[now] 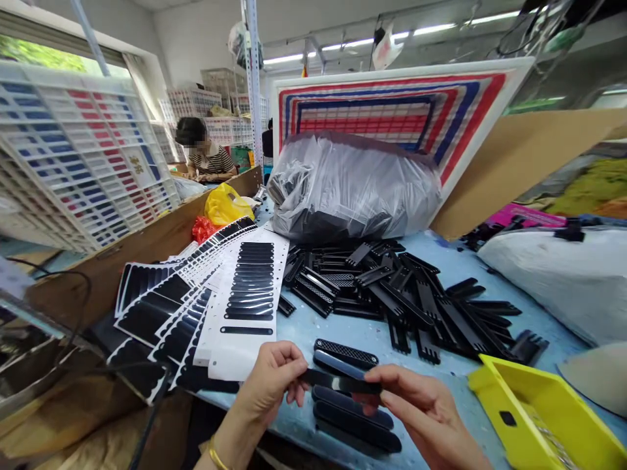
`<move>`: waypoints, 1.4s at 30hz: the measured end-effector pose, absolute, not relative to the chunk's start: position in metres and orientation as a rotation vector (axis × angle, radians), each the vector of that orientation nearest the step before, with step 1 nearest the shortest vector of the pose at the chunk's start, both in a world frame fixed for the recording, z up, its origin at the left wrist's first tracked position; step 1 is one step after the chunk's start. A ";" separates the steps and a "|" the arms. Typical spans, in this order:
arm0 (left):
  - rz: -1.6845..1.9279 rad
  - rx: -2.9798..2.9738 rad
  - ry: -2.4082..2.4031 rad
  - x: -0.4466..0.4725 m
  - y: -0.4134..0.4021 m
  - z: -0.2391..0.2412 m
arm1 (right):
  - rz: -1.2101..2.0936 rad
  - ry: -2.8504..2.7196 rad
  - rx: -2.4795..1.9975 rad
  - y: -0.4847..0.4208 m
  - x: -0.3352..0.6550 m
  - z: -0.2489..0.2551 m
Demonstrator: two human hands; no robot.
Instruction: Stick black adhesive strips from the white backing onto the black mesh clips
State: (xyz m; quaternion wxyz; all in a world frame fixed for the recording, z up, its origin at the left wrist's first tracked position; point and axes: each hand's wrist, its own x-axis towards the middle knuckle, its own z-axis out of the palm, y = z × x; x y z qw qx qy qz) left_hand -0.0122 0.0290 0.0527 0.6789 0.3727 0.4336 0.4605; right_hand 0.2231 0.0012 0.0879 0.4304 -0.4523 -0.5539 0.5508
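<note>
A thin, glossy black strip (340, 381) stretches between my two hands. My left hand (279, 375) pinches its left end between thumb and fingers. My right hand (416, 405) grips the other end the same way. Just beneath it, on the blue table, several long black plastic pieces with rounded ends (350, 418) lie in a row, partly hidden by the strip and my fingers. The farthest piece (345, 353) shows a mesh-patterned face. Beyond my left hand is a white backing sheet (230, 356) bearing a column of black strips with rounded ends.
More sticker sheets (166, 307) fan out leftward. A heap of black plastic pieces (372, 281) covers the table's middle, before a stuffed plastic bag (357, 189). A yellow bin (533, 405) stands at right. A wooden board (151, 238) edges the left; beyond it sits another person (213, 160).
</note>
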 end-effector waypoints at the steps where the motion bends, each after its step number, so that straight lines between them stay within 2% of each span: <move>1: 1.046 0.821 0.979 -0.013 0.031 0.054 | 1.355 -1.407 -1.163 0.002 0.230 0.086; 3: 1.063 0.822 1.019 -0.015 0.036 0.056 | 1.187 -1.481 -1.294 0.006 0.242 0.084; 5: 1.058 0.852 1.051 -0.013 0.043 0.055 | 0.856 -1.609 -1.409 0.012 0.247 0.085; 8: 1.018 0.871 1.017 -0.002 0.052 0.053 | 0.426 -1.889 -1.319 0.023 0.239 0.083; 13: 0.954 0.905 0.982 0.018 0.063 0.041 | 0.184 -2.306 -1.201 0.035 0.218 0.072; 18: 1.001 1.196 1.241 0.019 0.076 0.025 | 0.154 -2.336 -1.288 0.047 0.231 0.071; 24: 1.074 1.442 1.440 0.017 0.077 0.021 | 0.549 -2.100 -1.622 0.059 0.263 0.066; 33: 0.950 1.536 1.467 0.020 0.068 -0.001 | 0.690 -2.154 -1.703 0.040 0.255 0.030; 42: 0.887 1.482 1.418 0.016 0.092 -0.010 | 0.340 -2.467 -1.567 0.069 0.250 0.041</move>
